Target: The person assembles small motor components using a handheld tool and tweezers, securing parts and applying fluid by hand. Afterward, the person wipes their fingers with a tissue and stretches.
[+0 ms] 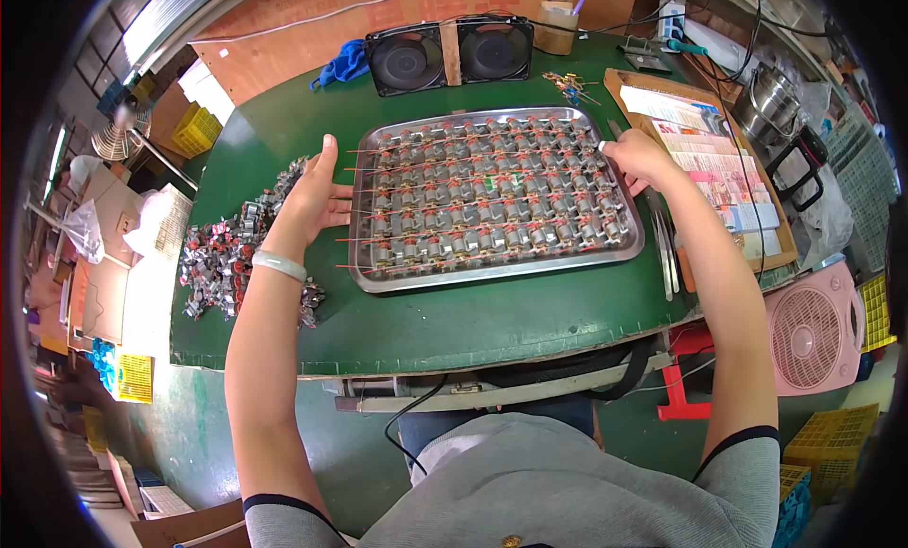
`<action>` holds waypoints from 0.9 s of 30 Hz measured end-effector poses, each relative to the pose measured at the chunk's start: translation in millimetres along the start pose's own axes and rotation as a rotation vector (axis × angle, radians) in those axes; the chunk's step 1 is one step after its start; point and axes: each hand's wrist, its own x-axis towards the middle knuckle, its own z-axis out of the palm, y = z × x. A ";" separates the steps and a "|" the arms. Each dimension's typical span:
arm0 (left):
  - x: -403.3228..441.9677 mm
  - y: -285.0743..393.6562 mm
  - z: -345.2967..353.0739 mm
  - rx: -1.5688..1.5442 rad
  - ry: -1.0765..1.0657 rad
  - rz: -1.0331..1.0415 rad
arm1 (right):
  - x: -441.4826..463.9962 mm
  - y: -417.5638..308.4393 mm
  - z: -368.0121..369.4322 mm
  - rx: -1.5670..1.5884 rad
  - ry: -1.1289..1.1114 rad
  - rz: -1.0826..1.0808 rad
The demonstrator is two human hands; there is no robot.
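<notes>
A shallow metal tray (501, 271) lies on the green table in front of me. Rows of small metal motors (487, 212) fill it, with red wires running along the rows and poking past the left rim. My left hand (315, 198) is beside that rim, thumb raised and fingers stretched toward the tray; whether the fingertips touch it I cannot tell. My right hand (638, 158) grips the tray's right rim, thumb on top and fingers curled at the outer side. A heap of loose motors (222, 260) lies left of the tray, partly behind my left forearm.
Two black fans (449, 54) stand at the back beside a blue cloth (340, 64). Metal tweezers (665, 255) lie right of the tray, next to a wooden board with papers (705, 160). A pink box fan (809, 330) stands below the table's right edge.
</notes>
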 end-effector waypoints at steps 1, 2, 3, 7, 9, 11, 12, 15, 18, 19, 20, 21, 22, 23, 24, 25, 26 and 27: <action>-3.4 -1.3 -0.9 0.019 -0.003 0.005 | -4.6 1.1 0.9 -0.007 -0.004 0.000; -8.7 -1.8 -1.0 0.025 -0.017 0.008 | -10.2 2.6 1.8 -0.015 -0.008 0.003; -15.5 -2.4 -1.0 0.030 -0.033 0.010 | -15.7 4.5 2.4 -0.022 -0.012 0.007; -36.2 -7.0 -1.1 0.053 -0.061 0.001 | -30.1 10.6 -0.8 -0.112 -0.047 0.028; -48.8 -7.6 0.7 0.049 -0.071 -0.003 | -40.2 9.7 -1.9 -0.147 -0.030 0.040; -57.6 -10.6 0.9 0.068 -0.064 -0.003 | -48.2 8.2 -1.9 -0.201 -0.014 0.058; -60.6 -12.6 0.7 0.090 -0.052 -0.001 | -50.2 10.1 -2.0 -0.232 -0.004 0.033; -70.7 -15.0 1.0 0.121 -0.048 0.003 | -52.5 16.5 -4.3 -0.294 -0.033 0.027; -73.1 -18.3 -0.6 0.164 -0.053 0.016 | -58.6 16.5 -6.0 -0.293 -0.031 0.002; -74.4 -17.9 -1.2 0.183 -0.050 0.021 | -59.7 15.4 -5.8 -0.286 -0.032 -0.009; -78.8 -15.3 0.0 0.191 -0.012 0.034 | -57.8 16.5 -5.9 -0.297 -0.010 0.014; -80.9 -14.7 -3.7 0.311 0.020 0.092 | -64.1 11.6 -6.8 -0.317 0.031 -0.028; -82.6 -15.8 -8.3 0.431 0.053 0.148 | -77.4 4.6 -9.4 -0.337 0.071 -0.072; -87.3 -17.8 -13.0 0.553 0.086 0.198 | -88.0 1.8 -8.0 -0.356 0.107 -0.116; -97.2 -16.2 -17.6 0.621 0.164 0.216 | -90.0 11.6 -11.1 -0.406 0.183 -0.272; -109.2 -19.1 -21.7 0.552 0.225 0.338 | -96.7 15.7 -11.2 -0.450 0.257 -0.431; -124.3 -24.2 -25.1 0.485 0.287 0.459 | -112.8 16.3 -9.8 -0.345 0.260 -0.479; -141.2 -27.3 -28.9 0.420 0.352 0.587 | -140.6 8.5 -10.2 -0.237 0.265 -0.525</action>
